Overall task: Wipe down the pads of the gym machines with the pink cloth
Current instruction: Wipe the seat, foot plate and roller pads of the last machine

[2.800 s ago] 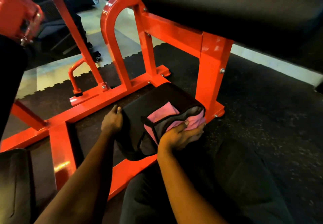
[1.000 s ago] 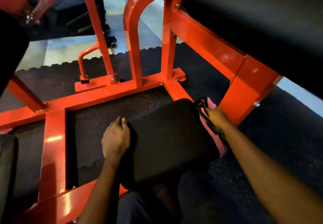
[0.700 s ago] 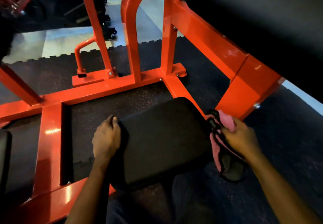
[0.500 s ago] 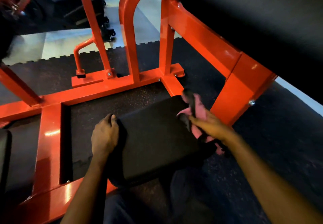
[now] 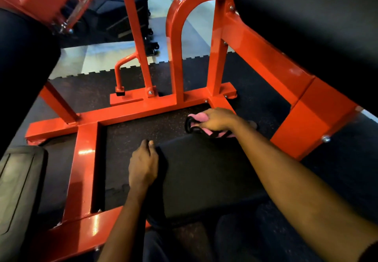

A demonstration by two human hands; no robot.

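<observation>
At the left stood the glossy orange steel frame (image 5: 83, 159) of the machine, resting flat on the dark speckled rubber floor (image 5: 133, 130). Next to it, the left hand (image 5: 143, 165) lay on the left edge of the low black rectangular vinyl pad (image 5: 204, 175). Its grip was closed over that edge, with the fingers curled down the side. I judge this was to steady the pad against the push of wiping. Further right, the right hand (image 5: 216, 119) was at the far edge of the same pad, its grip clamped on the bunched pink cloth with black trim (image 5: 197, 118). The cloth was gathered small, probably so that it could pass along the narrow far side, where the frame stood near. At the top right, the large black upholstered bench pad (image 5: 306, 26) hung over the scene. Whether it was already wiped, I could not tell.
</observation>
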